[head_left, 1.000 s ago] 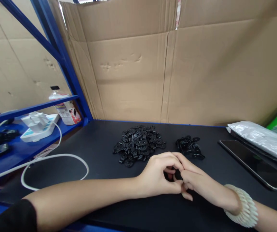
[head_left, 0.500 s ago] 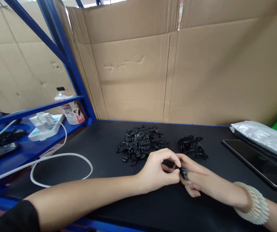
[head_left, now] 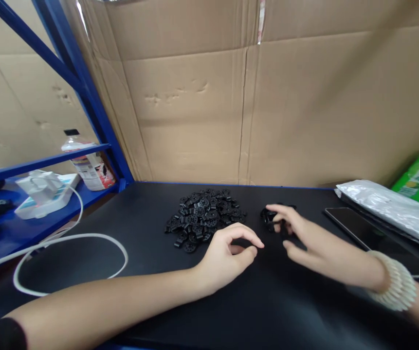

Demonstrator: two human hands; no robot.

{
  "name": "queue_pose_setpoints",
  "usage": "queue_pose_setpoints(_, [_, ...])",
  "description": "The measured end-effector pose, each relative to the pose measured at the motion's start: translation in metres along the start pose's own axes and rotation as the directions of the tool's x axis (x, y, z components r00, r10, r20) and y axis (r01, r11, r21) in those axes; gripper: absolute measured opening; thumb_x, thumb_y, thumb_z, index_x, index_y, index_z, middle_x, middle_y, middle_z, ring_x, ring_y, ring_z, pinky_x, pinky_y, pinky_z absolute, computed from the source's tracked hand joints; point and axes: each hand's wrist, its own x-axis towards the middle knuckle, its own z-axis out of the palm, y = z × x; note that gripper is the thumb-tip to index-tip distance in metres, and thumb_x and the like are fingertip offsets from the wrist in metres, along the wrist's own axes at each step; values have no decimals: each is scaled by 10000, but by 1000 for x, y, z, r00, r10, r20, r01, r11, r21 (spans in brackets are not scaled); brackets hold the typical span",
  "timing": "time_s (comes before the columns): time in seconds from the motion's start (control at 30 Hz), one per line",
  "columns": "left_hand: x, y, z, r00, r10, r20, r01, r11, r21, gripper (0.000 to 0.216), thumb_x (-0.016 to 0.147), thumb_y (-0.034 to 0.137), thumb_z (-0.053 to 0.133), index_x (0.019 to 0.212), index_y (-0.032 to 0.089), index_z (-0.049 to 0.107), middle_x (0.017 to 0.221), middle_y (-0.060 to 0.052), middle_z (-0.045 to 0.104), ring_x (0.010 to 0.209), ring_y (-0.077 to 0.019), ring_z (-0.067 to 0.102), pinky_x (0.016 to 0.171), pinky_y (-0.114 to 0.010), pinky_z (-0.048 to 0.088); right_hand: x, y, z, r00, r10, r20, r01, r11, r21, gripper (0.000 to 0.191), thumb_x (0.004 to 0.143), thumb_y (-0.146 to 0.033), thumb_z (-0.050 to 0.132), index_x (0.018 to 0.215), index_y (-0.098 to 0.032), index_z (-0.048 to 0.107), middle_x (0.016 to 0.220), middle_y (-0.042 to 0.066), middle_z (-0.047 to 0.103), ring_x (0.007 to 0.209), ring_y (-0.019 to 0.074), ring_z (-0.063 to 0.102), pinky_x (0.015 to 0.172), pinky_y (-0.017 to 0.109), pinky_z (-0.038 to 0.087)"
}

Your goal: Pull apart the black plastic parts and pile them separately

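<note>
My left hand (head_left: 227, 257) rests at the table's middle, thumb and index finger curved and apart. Nothing shows between them. Just behind it lies a large heap of small black plastic parts (head_left: 204, 216), round discs with holes and a clip-like tab. To the right, my right hand (head_left: 304, 238) reaches over a smaller cluster of black parts (head_left: 267, 218), its fingers spread and slightly blurred. The hand covers much of that cluster, and whether its fingertips touch a part I cannot tell.
On the black tabletop (head_left: 151, 316), a white cable (head_left: 121, 243) loops at the left and a phone (head_left: 355, 233) lies at the right beside a silver plastic bag (head_left: 384, 209). A bottle (head_left: 92, 170) and power strip (head_left: 50, 199) stand on the blue side shelf. Cardboard (head_left: 187, 121) walls the back.
My hands have come apart. My right hand has moved away to the smaller cluster and opened; the black part held between the hands no longer shows there. The view has shifted slightly right.
</note>
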Motion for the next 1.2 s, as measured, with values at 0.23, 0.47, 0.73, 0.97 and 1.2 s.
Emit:
queue_pose_setpoints(0.23, [-12,5,3,958,184,220,-253,904,345,227,766,3,507,842,128,680,875,-65,637,820,-152,608,731,-249,528,5,44,-18,987,4,-162,-44,969,-241,582,924,-376,437,1437,-187,238,1317,146,494,1235,291,473,1055,504,382])
queue_pose_setpoints(0.47, [-11,16,-6,805,281,523,-590,279,758,237,832,82,493,1012,142,634,977,-87,648,1029,-247,530,1068,-460,311,4,26,-6,985,-98,-144,55,959,-279,472,940,-338,425,1389,-208,360,1384,129,459,1310,288,400,1095,517,338])
queue_pose_setpoints(0.73, [24,49,-47,993,51,106,-103,-59,993,163,840,157,547,969,74,604,896,-183,669,935,-357,578,796,-482,436,5,14,-2,971,-200,-135,157,949,-272,337,917,-254,452,1245,-240,532,1277,101,542,1262,276,436,1066,516,365])
queue_pose_setpoints(0.97, [36,48,-59,992,-16,122,-120,72,990,79,761,121,668,810,124,605,794,-101,677,784,-274,649,695,-355,501,4,6,0,969,-191,-157,152,961,-231,280,891,-218,473,1134,-242,609,1225,99,571,1217,281,467,1039,515,380])
queue_pose_setpoints(1.2, [23,42,-34,934,299,195,-340,575,745,212,756,155,695,965,140,671,867,-40,655,730,-131,628,710,-251,546,4,-8,8,986,156,-51,-109,856,505,293,907,-326,512,1166,-195,548,1074,104,619,910,210,602,820,416,530])
